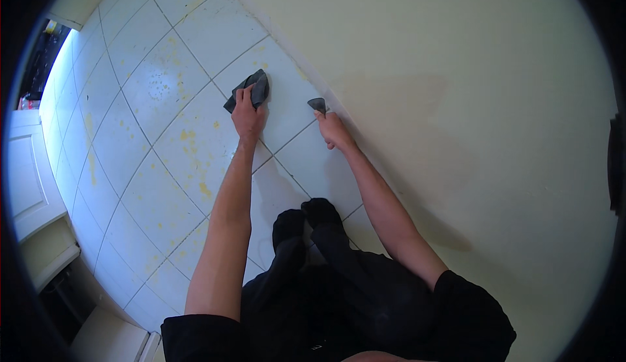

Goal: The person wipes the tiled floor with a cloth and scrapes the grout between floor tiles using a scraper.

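My left hand (pixel 247 119) is closed on a crumpled dark grey cloth (pixel 261 86), which is pressed against the white tiled floor (pixel 195 43). Close to the foot of the wall, my right hand (pixel 333 129) grips a small scraper (pixel 316 104) with a dark, fan-shaped blade. Its handle is mostly hidden inside my fingers, and I cannot tell whether the blade touches the floor. Yellow spots and smears (pixel 189 137) are scattered over the tiles to the left of the cloth.
A cream wall (pixel 469 82) runs along my right side, with a low skirting edge (pixel 293 52) at its base. White cabinet doors (pixel 32 173) stand at the far left. My feet in black socks (pixel 321 213) are below my hands.
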Available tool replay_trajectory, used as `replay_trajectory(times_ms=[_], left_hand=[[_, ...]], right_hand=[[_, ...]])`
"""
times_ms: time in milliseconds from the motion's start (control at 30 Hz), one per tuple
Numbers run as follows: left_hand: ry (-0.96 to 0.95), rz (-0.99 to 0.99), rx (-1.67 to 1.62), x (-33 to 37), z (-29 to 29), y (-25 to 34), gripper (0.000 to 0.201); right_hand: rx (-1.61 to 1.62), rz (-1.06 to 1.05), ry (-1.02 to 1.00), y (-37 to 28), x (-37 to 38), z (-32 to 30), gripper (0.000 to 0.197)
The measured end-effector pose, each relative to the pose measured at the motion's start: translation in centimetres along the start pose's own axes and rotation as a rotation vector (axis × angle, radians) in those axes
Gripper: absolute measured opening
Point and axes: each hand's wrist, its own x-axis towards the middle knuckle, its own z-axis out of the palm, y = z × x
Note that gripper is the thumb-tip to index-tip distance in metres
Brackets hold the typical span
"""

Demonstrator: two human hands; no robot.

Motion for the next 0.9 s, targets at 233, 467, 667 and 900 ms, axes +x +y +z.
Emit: replay_trajectory(times_ms=[233,467,667,900], left_hand=[[0.015,0.016,0.015,-0.1,-0.2,0.2,0.047],[0.027,0.036,-0.013,0.0,0.1,0.0,0.048],[0.012,0.011,0.013,0.0,0.1,0.5,0.047],[-0.011,-0.012,-0.027,0.0,-0.5,0.0,0.046]], right_hand=[[-0.159,-0.013,-0.007,0.5,-0.8,-1.1,0.054],[-0.118,-0.012,-0.024,1.0,0.0,-1.2,0.059],[-0.014,0.033,-0.067,0.6,-0.3,-1.4,0.052],[-0.127,-0.035,-0.037,0.8,0.0,-1.1,0.054]])
